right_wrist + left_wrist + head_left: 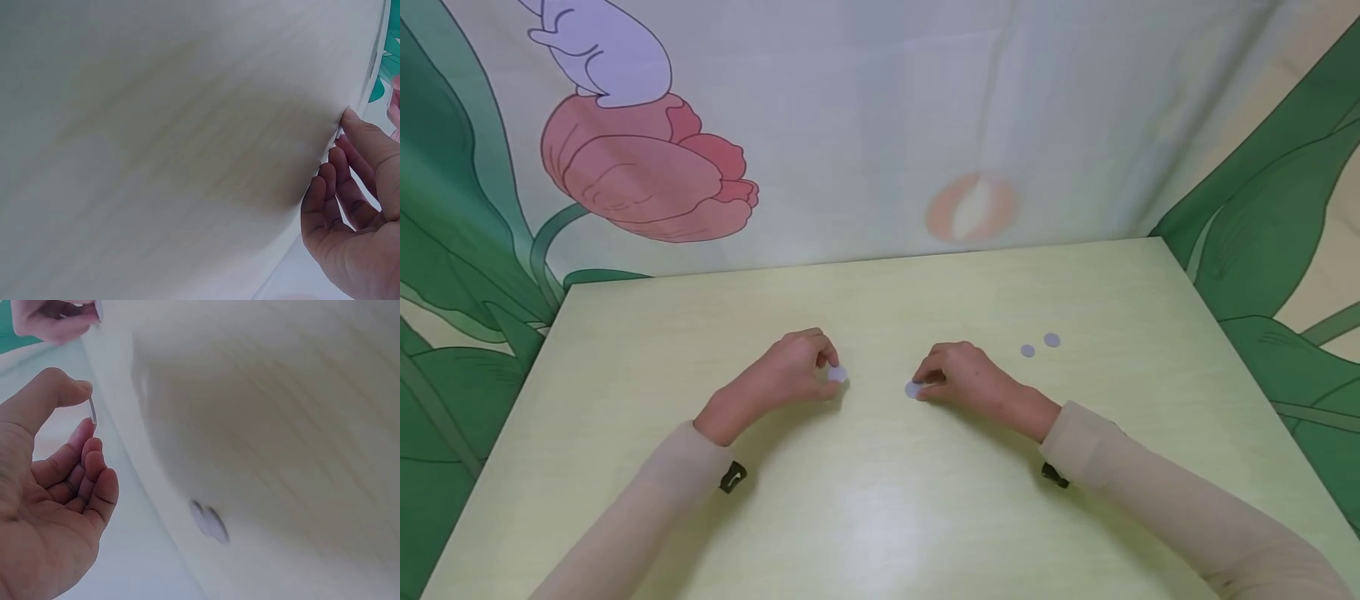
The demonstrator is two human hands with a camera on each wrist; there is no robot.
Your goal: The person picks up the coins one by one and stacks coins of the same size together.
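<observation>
My left hand point(786, 369) pinches a thin, pale, coin-like disc point(837, 374) between thumb and index finger. The left wrist view shows this disc point(93, 410) edge-on, raised above the table, with the other fingers loosely curled. My right hand point(973, 377) has its thumb and fingers on a second coin-like disc point(912, 389) at the table surface. From the right wrist, the fingertips of this hand point(359, 200) meet the tabletop, and the disc is mostly hidden. Two more discs, a smaller one point(1027, 351) and a larger one point(1052, 340), lie beyond my right hand.
A pale wood-grain table point(880, 517) spreads under both arms. Behind its far edge hangs a white curtain point(850, 150) printed with a pink flower and green leaves. A small black clip-like piece point(733, 477) shows at the left cuff, another point(1055, 475) at the right.
</observation>
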